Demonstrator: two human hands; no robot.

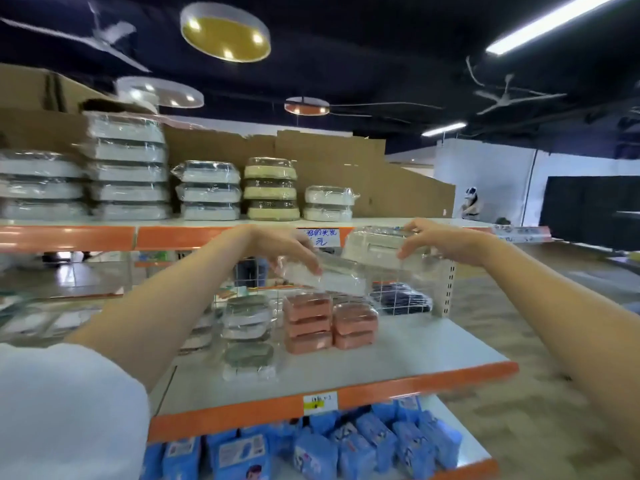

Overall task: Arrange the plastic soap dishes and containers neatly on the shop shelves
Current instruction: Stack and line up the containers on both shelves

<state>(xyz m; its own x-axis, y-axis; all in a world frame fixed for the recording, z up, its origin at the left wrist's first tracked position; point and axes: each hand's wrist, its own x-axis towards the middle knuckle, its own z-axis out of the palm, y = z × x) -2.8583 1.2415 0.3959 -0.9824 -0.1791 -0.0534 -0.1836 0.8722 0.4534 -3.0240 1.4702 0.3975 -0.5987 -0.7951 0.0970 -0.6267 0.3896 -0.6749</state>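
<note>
Holding a wrapped dish in each hand, our right hand [446, 242] grips the white dish [374, 249] nearest the top shelf [415, 221]; left hand [294, 249] pinches the clear dish [325, 277] lower.

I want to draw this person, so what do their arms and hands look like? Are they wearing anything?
Both forearms are bare, with no gloves, watch or rings visible on the left hand or the right hand. A loose white sleeve covers the left upper arm. No sleeve shows on the right arm.
</note>
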